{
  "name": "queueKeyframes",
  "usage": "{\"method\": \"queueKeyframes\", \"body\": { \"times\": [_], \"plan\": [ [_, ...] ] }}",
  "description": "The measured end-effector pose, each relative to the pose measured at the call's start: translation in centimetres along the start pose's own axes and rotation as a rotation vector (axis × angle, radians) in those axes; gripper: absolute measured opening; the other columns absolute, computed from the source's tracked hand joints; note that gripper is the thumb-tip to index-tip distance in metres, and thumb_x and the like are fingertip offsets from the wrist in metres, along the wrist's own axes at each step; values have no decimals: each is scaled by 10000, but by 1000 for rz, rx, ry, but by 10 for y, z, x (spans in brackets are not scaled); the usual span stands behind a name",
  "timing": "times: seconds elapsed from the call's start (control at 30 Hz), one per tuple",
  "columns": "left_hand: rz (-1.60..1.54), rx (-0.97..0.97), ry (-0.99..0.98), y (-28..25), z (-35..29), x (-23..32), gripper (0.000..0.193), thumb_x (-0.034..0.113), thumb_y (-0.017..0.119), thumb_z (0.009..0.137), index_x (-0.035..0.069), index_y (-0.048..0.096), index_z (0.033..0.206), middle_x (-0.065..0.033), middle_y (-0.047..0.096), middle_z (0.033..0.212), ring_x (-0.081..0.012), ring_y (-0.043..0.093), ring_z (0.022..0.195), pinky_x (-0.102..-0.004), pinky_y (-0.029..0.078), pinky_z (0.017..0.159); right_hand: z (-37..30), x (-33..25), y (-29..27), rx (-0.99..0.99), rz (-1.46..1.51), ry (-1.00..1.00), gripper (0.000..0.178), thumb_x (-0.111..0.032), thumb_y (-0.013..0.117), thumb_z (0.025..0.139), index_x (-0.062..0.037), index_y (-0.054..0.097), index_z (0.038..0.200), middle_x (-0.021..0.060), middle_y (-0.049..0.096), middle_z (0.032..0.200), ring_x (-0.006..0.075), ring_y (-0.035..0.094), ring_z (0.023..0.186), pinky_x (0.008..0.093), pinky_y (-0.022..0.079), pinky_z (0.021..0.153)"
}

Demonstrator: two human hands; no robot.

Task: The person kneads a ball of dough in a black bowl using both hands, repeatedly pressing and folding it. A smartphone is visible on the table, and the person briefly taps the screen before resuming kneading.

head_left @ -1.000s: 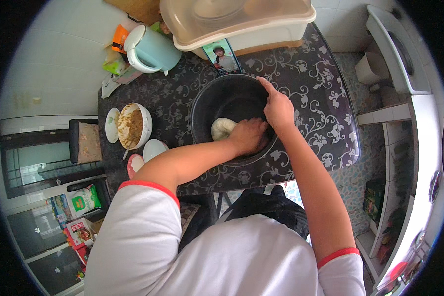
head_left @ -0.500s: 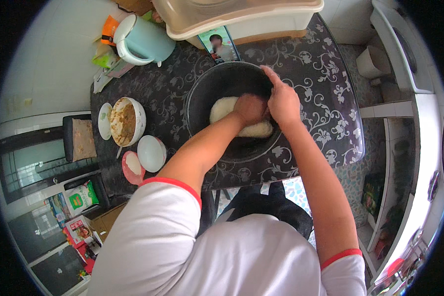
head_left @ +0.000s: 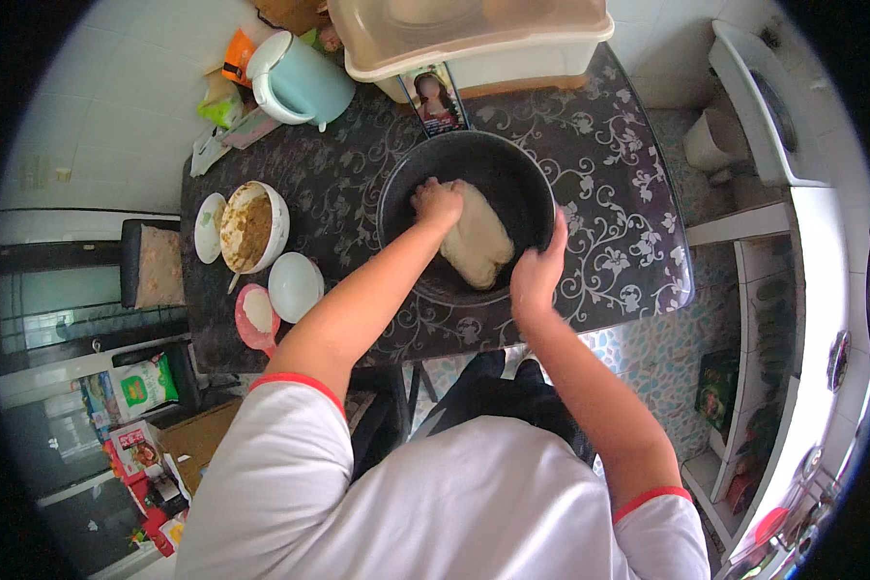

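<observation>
A dark round basin [head_left: 520,174] stands on the table, holding a pale, stretched lump of dough [head_left: 479,242] that lies slantwise across its bottom. My left hand [head_left: 438,201] reaches inside, its fingers curled on the far left end of the dough. At the basin's right side, my right hand [head_left: 539,273] grips the rim, with part of its fingers hidden by the wall. A phone [head_left: 435,101] with a lit screen leans upright just beyond the basin.
Left of the basin are a bowl of brownish filling [head_left: 251,232], a white bowl [head_left: 296,287], a pink scoop with white powder [head_left: 256,314] and a small dish [head_left: 209,228]. A light blue kettle [head_left: 309,82] and a large lidded plastic box [head_left: 493,58] stand at the back.
My left hand has moved from the middle of the dough to its far left end, and the dough now lies longer and slanted. My right hand has slid nearer along the rim.
</observation>
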State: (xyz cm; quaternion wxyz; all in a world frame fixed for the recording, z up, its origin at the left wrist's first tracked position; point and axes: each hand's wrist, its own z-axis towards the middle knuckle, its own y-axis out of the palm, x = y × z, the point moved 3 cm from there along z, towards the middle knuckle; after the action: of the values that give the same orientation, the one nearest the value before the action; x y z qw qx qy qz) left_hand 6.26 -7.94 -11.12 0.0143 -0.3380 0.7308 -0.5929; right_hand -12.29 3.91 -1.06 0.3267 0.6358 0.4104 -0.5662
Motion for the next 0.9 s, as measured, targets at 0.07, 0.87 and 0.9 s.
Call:
{"method": "queueKeyframes", "body": {
  "times": [0.07, 0.87, 0.9],
  "plan": [
    [121, -41, 56, -13, -30, 35, 519, 449, 614, 839, 78, 606, 1202, -171, 522, 1295, -349, 439, 1231, -532, 339, 1018, -30, 4, -12, 31, -227, -13, 686, 148, 393, 745, 17, 296, 1412, 178, 466, 1335, 272, 444, 1272, 328, 299, 1087],
    [202, -159, 833, 13, -121, 68, 264, 290, 619, 729, 111, 710, 902, -149, 663, 973, -330, 626, 923, -451, 486, 822, 40, -12, -17, -345, -465, -261, 609, 70, 440, 840, -237, 493, 1363, 252, 641, 958, 426, 620, 862, 489, 482, 747],
    [166, -166, 822, 14, -117, 70, 267, 289, 615, 733, 106, 708, 905, -151, 673, 943, -333, 640, 882, -454, 499, 789, 40, -13, -19, -353, -489, -231, 602, 67, 444, 844, -237, 495, 1360, 249, 642, 957, 423, 622, 861, 487, 484, 747]
  ]
}}
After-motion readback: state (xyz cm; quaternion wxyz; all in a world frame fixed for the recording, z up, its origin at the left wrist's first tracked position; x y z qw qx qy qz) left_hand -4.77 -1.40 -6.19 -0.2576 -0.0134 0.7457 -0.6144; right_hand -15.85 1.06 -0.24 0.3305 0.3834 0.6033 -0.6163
